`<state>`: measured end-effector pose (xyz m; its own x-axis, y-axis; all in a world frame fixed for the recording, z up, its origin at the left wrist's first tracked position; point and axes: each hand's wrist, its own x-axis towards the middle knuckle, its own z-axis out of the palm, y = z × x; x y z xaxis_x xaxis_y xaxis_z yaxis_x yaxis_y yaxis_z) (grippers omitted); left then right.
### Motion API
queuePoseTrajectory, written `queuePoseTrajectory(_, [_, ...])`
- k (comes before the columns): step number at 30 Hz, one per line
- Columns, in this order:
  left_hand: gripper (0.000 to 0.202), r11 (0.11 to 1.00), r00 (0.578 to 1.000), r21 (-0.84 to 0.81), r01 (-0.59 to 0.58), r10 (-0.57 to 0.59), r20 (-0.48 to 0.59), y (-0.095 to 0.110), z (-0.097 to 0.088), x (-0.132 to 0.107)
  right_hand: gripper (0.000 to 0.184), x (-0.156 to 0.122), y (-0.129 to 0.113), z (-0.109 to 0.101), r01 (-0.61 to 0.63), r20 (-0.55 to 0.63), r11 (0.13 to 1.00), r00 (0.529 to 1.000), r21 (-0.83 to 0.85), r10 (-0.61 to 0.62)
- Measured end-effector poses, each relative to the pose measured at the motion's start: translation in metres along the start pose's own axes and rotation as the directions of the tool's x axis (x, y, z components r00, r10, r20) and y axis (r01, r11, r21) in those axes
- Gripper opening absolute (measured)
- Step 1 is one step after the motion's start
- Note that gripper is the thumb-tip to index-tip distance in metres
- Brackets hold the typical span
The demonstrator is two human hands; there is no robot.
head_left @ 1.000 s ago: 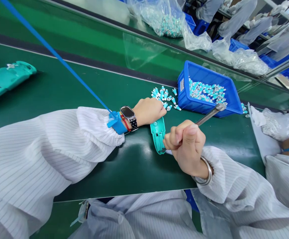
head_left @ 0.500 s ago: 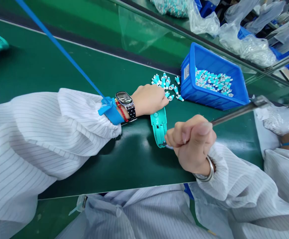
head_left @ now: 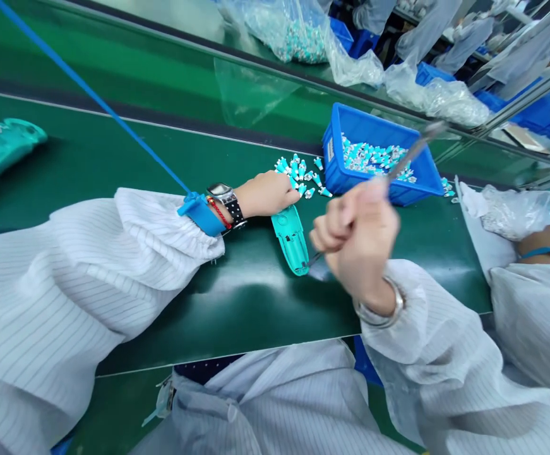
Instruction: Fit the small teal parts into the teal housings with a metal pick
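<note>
Between the hands, on the green conveyor belt [head_left: 237, 303], lies one teal plastic shell [head_left: 290, 240], flat on its back. Hands apart. Left hand [head_left: 268, 194] rests on the belt, its wrist in a blue strap [head_left: 201, 215], fingers curled at the edge of the loose teal-and-silver parts [head_left: 296, 174]; whether it pinches one, cannot tell. Right hand [head_left: 357, 243] is a tight fist around one slim metal tool [head_left: 410, 158], the low tip beside the shell, blurred; contact cannot be told. Good handling, as judged: firm fist, tip kept close, shell lying flat.

Counts: two own hands; one shell here; roughly fifteen loose parts beyond the left fingers; one blue plastic bin [head_left: 336, 170] ahead of the right hand, its heap uncountable. Far left of the left hand, one more teal shell [head_left: 0, 148]. Right of the right hand, one co-worker's hand [head_left: 542, 243] near a clear plastic bag of parts [head_left: 511, 212].
</note>
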<state>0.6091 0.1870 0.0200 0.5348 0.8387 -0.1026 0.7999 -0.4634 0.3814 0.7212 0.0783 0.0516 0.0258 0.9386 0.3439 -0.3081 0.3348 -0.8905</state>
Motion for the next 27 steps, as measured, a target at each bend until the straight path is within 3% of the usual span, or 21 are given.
queuePoseTrajectory(2, [0.039,0.991,0.999,-0.135,-0.019,0.026,0.047,-0.006,-0.001,0.004,0.040,0.008,-0.023,-0.006,0.093,-0.091,0.996,0.992,0.010,-0.092])
queuePoseTrajectory(5, [0.041,0.918,0.980,-0.387,0.083,-0.004,0.199,-0.010,-0.002,0.005,0.042,0.012,-0.048,-0.015,0.159,-0.220,0.984,0.960,-0.079,-0.173])
queuePoseTrajectory(9, [0.037,0.866,0.966,-0.486,0.119,0.012,0.258,-0.009,-0.002,0.002,0.041,0.008,-0.053,-0.017,0.134,-0.270,0.974,0.946,-0.185,-0.181])
queuePoseTrajectory(14, [0.038,0.888,0.968,-0.453,0.077,0.042,0.247,-0.011,-0.001,0.003,0.042,0.006,-0.046,-0.011,0.113,-0.239,0.985,0.961,-0.128,-0.141])
queuePoseTrajectory(17, [0.039,0.934,0.975,-0.352,0.051,0.031,0.221,-0.009,-0.001,0.004,0.044,0.005,-0.043,-0.008,0.110,-0.197,0.992,0.973,-0.055,-0.119])
queuePoseTrajectory(22, [0.032,0.999,0.999,-0.005,0.037,-0.037,-0.002,0.009,0.008,-0.004,0.043,0.001,-0.032,-0.005,0.017,-0.138,0.997,0.990,-0.073,-0.027])
queuePoseTrajectory(27, [0.036,0.996,0.996,0.041,0.075,-0.073,-0.057,0.017,0.015,-0.008,0.042,-0.003,-0.007,-0.013,0.000,-0.080,1.000,0.997,0.010,0.001])
